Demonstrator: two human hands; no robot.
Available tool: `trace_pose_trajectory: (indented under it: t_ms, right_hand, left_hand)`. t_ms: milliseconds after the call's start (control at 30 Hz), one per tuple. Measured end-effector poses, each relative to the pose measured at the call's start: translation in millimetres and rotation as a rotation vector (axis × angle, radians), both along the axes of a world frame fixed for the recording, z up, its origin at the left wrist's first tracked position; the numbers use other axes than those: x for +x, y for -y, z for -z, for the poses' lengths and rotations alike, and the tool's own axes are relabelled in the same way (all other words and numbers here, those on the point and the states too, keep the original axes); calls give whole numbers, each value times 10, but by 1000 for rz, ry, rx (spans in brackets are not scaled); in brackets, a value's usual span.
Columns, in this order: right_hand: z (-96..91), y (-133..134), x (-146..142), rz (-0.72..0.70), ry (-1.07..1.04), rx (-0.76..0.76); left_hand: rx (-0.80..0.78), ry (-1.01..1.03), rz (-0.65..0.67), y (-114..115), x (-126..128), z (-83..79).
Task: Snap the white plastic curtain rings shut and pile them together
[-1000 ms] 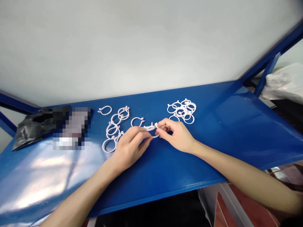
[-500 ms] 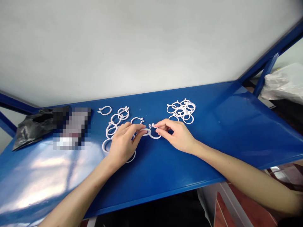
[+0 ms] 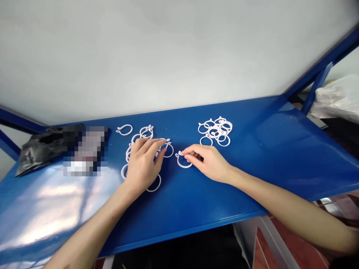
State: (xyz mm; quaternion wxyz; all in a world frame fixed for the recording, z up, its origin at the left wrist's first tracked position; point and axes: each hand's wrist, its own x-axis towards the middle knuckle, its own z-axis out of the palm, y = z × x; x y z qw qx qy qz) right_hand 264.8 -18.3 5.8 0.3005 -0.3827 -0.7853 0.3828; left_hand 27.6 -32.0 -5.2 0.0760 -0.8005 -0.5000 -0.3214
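Note:
My right hand pinches one white plastic ring that lies on the blue shelf. My left hand rests over a loose scatter of white rings at centre left, its fingertips closed on a ring near the scatter's right edge. Another ring peeks out beneath the left palm. A separate heap of white rings lies beyond my right hand, untouched.
A black plastic bag and a blurred-out object sit at the shelf's left end. A white wall runs behind the shelf. A blue frame post and a white plastic bag stand at the far right.
The two hands, together on one ring a second ago, have drawn apart. My left hand moved left and back to the scattered rings; my right hand lowered its ring onto the shelf.

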Motion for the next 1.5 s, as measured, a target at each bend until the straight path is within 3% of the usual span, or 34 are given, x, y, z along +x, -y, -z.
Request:
trace_pose_trajectory:
  t_ms: [200,333,667,833,933,1033,1367,1500]
  right_hand:
    - [8,50,-21,33,-129,77]
    - [12,96,-43,-34,-167,179]
    - [34,173,-36,-171,-52,481]
    - [-79,-28,77,15,310,634]
    - [-129,-214,279,223,569,634]
    - [-132,-367,475,325,676,613]
    - [-153,-405,553,382,677,623]
    - [-241,-293,427,356,487,640]
  left_hand:
    - [-177,188,123,145,149,-127]
    - [-286,332,156,216,222,-161]
    - [-158,276,342,229,245,-177]
    - [-99,3,186,123,159,-93]
    - [-80,-170,58,54,50,-18]
    - [-96,-265,36,7,-40,29]
    - [-34,-163,105,7,-11,-55]
    - [59,-133,148,38,39,-85]
